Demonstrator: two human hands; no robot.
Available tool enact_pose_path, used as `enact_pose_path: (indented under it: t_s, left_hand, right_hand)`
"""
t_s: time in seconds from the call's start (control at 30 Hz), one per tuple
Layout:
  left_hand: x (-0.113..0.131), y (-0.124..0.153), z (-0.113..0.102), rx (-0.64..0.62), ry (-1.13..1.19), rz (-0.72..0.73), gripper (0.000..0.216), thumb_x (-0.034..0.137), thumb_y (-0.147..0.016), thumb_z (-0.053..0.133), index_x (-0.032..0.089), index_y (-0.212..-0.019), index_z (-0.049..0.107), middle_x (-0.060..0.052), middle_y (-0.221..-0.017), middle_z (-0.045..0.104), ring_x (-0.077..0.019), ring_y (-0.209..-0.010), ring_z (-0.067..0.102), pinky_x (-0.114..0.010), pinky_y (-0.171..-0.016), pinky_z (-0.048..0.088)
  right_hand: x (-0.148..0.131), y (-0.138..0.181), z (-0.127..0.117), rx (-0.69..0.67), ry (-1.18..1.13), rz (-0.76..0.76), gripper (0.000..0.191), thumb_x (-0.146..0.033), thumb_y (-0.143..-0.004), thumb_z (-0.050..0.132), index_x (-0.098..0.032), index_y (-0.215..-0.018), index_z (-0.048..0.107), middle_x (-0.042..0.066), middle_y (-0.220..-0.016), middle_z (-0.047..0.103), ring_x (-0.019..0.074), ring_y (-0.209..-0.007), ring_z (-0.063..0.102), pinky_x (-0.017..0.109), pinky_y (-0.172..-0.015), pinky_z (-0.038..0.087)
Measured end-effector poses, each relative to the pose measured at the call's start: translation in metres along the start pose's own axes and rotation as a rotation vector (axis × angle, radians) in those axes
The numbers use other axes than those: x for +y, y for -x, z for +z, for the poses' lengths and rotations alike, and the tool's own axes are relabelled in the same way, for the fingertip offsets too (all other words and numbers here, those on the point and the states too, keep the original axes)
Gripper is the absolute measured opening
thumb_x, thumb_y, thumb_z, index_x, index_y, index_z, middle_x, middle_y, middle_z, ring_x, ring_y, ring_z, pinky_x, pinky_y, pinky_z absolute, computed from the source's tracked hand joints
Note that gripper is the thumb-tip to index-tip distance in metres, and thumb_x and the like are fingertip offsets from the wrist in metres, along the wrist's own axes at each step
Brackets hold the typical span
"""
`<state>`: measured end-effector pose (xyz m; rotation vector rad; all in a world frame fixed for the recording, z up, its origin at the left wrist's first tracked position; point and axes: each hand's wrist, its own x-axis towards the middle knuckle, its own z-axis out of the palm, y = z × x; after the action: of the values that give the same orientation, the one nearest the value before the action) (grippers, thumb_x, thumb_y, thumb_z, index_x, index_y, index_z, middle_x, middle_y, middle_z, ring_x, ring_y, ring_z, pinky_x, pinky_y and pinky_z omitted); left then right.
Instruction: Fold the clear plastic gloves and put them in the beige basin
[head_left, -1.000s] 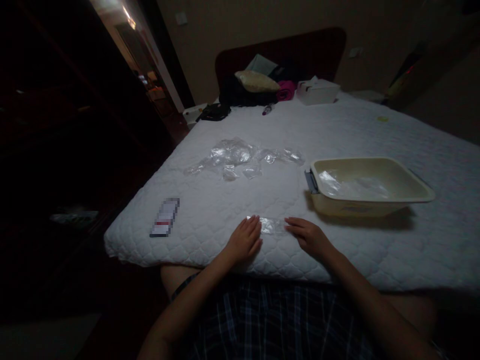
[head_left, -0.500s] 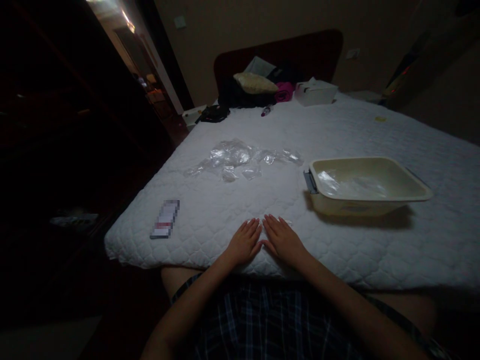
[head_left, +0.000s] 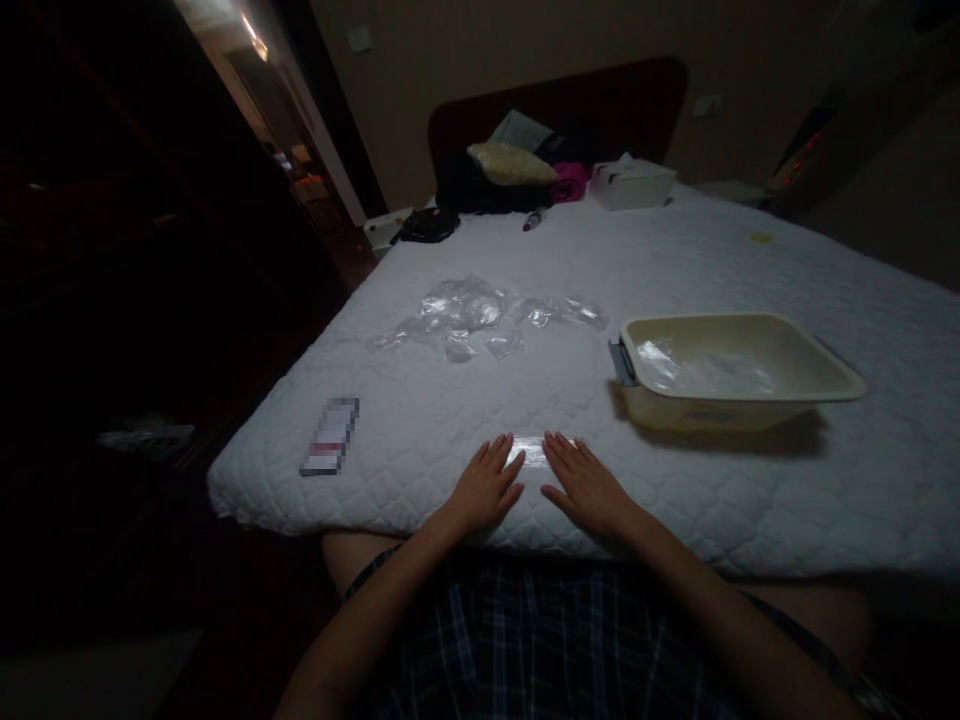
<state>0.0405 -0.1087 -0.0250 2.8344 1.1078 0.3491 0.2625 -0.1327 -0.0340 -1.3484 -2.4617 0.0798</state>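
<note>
Both hands lie flat near the front edge of a bed with a white quilted cover (head_left: 420, 470). Between and partly under them is a small folded clear plastic bag (head_left: 531, 453), shiny on top. My left hand (head_left: 484, 488) is open, its fingertips on the bag's left side. Across from it, my right hand (head_left: 586, 487) is open too, fingers stretched over the bag's right side. The bag's ends are hidden by the fingers.
A cream plastic bin (head_left: 742, 415) with grey handles stands at right, clear plastic inside. Crumpled clear bags (head_left: 465, 305) lie mid-bed. At left is a blurred-out phone-like object (head_left: 330, 437). Pillows (head_left: 510, 163) and a white box (head_left: 634, 185) sit by the headboard.
My hands have slid apart, the right one moving to the right, and more of the plastic bag shows between them. The other things have stayed in place.
</note>
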Motion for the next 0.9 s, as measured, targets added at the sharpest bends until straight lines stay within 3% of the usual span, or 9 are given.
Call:
enact_pose_path:
  t_s: [0.5, 0.67, 0.9]
  left_hand:
    - [-0.004, 0.01, 0.001, 0.006, -0.064, -0.028, 0.058, 0.043, -0.086, 0.033, 0.012, -0.135, 0.024, -0.014, -0.142, 0.021, -0.0253, -0.133, 0.005, -0.045, -0.106, 0.018]
    - [-0.01, 0.023, -0.002, -0.026, -0.096, -0.013, 0.057, 0.043, -0.087, 0.03, 0.011, -0.135, 0.024, -0.015, -0.141, 0.024, -0.0229, -0.132, 0.016, -0.042, -0.106, 0.018]
    - [-0.009, 0.027, -0.005, -0.016, -0.15, -0.037, 0.058, 0.044, -0.087, 0.031, 0.012, -0.134, 0.025, -0.013, -0.141, 0.026, -0.0242, -0.132, 0.015, -0.043, -0.106, 0.019]
  right_hand:
    - [0.012, 0.007, -0.005, -0.045, 0.045, 0.079, 0.063, -0.051, -0.085, 0.03, -0.012, -0.134, 0.03, 0.014, -0.139, 0.029, 0.0242, -0.13, 0.022, 0.044, -0.105, 0.02]
    - [0.013, 0.007, -0.004, -0.046, 0.054, 0.079, 0.062, -0.051, -0.085, 0.03, -0.012, -0.134, 0.03, 0.014, -0.139, 0.029, 0.0241, -0.13, 0.022, 0.044, -0.106, 0.019]
    - [0.012, 0.007, -0.005, -0.061, 0.083, 0.054, 0.063, -0.051, -0.087, 0.026, -0.011, -0.135, 0.028, 0.014, -0.14, 0.027, 0.0227, -0.131, 0.02, 0.044, -0.106, 0.017]
